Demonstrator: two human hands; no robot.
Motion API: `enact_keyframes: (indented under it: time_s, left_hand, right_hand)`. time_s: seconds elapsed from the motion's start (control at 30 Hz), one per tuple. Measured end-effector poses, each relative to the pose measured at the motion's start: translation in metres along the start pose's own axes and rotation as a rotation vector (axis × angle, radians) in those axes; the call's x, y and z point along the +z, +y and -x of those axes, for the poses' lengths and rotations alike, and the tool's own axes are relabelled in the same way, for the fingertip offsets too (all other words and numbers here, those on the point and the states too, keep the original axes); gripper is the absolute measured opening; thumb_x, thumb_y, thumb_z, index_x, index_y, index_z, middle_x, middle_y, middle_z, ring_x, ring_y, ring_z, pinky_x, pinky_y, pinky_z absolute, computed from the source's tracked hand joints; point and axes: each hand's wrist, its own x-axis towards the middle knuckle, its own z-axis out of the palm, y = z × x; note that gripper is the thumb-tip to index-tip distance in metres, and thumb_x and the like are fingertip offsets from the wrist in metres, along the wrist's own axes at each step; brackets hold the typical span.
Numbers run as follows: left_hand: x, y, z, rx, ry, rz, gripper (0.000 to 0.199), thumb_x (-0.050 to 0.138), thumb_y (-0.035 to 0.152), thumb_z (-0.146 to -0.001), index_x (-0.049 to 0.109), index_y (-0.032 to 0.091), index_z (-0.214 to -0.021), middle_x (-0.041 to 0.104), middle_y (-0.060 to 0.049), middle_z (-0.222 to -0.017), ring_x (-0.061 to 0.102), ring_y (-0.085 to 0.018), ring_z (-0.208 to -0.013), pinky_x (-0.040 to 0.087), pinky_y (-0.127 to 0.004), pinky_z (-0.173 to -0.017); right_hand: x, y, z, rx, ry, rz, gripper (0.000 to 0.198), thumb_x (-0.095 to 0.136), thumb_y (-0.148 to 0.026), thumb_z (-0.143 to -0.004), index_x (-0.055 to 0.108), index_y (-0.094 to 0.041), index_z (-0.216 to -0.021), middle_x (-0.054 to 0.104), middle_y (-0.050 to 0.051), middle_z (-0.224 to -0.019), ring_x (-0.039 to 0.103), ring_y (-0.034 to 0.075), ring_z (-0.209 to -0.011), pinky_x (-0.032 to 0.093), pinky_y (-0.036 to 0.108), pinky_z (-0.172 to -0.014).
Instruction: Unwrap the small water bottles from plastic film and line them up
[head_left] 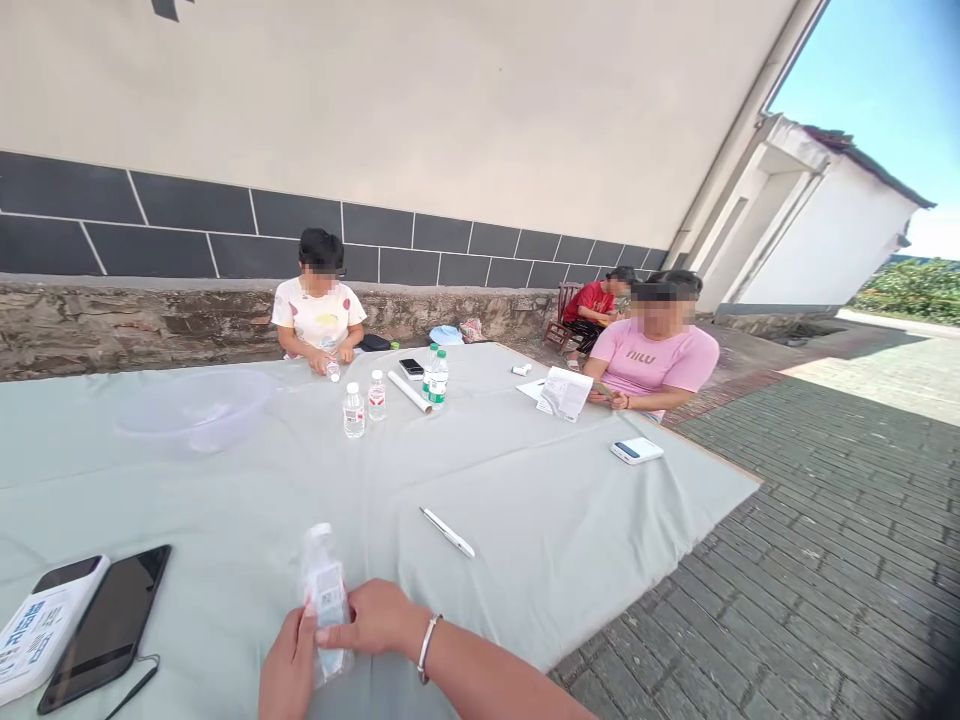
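Note:
Near the table's front edge I hold a clear plastic water bottle [326, 585] upright, leaning slightly. It has a white cap and a pale label, and what looks like thin clear plastic surrounds it. My left hand [288, 660] closes on its lower left side. From the right, my right hand [377, 622] grips the bottle with the thumb across its front; a silver bangle circles that wrist. A white pen [448, 532] lies to the right beyond my hands. To the left, a black phone [109, 625] rests beside a white power bank [49, 625].
Two small bottles [354, 411], green-capped bottles [439, 380], a rolled paper [409, 391] and a translucent purple basin [196, 408] stand farther back. At right lies another power bank [637, 451]. One person [319, 315] handles a bottle across the table; another [649, 355] sits by papers [564, 393].

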Motion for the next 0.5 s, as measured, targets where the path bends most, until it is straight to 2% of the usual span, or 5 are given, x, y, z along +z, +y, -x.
enact_keyframes:
  time_s: [0.13, 0.23, 0.33, 0.43, 0.5]
  left_hand:
    - [-0.007, 0.010, -0.002, -0.078, -0.086, -0.123, 0.045, 0.032, 0.058, -0.082, 0.053, 0.023, -0.098, 0.068, -0.009, -0.099, 0.064, -0.027, -0.089, 0.049, -0.039, -0.081]
    - [-0.011, 0.013, -0.004, -0.100, -0.103, -0.130, 0.047, 0.033, 0.061, -0.081, 0.054, 0.022, -0.098, 0.067, -0.008, -0.093, 0.065, -0.026, -0.081, 0.050, -0.038, -0.076]
    - [-0.013, 0.007, -0.009, -0.122, -0.155, -0.083, 0.052, 0.031, 0.065, -0.080, 0.055, 0.021, -0.095, 0.066, -0.005, -0.078, 0.064, -0.024, -0.064, 0.050, -0.036, -0.061]
    - [-0.014, -0.001, -0.016, -0.109, -0.199, -0.027, 0.052, 0.033, 0.066, -0.079, 0.056, 0.021, -0.093, 0.060, -0.001, -0.065, 0.061, -0.021, -0.056, 0.048, -0.033, -0.051]
    - [-0.013, -0.003, -0.017, -0.104, -0.202, 0.012, 0.051, 0.035, 0.066, -0.079, 0.056, 0.022, -0.091, 0.055, 0.002, -0.059, 0.059, -0.020, -0.053, 0.047, -0.031, -0.049]
  right_hand:
    - [-0.011, -0.010, 0.013, 0.081, 0.083, 0.283, 0.053, 0.043, -0.068, -0.077, 0.050, -0.021, -0.053, 0.056, 0.000, -0.053, 0.059, 0.022, -0.059, 0.036, 0.029, -0.053]
    - [-0.045, -0.006, 0.033, 0.095, 0.338, 0.207, 0.041, 0.041, -0.057, -0.084, 0.062, -0.023, -0.078, 0.067, 0.003, -0.081, 0.062, 0.021, -0.074, 0.041, 0.030, -0.062]
    - [-0.085, 0.016, 0.054, 0.258, 0.608, 0.200, 0.034, 0.048, -0.038, -0.083, 0.059, -0.021, -0.111, 0.061, 0.011, -0.113, 0.058, 0.027, -0.103, 0.042, 0.036, -0.083]
    - [-0.104, 0.046, 0.072, 0.470, 0.625, 0.216, 0.044, 0.064, -0.031, -0.072, 0.057, -0.023, -0.115, 0.058, 0.015, -0.118, 0.051, 0.036, -0.112, 0.040, 0.043, -0.088]
    - [-0.103, 0.060, 0.081, 0.516, 0.600, 0.198, 0.032, 0.065, -0.026, -0.071, 0.061, -0.026, -0.102, 0.062, 0.012, -0.109, 0.053, 0.035, -0.108, 0.041, 0.042, -0.086]
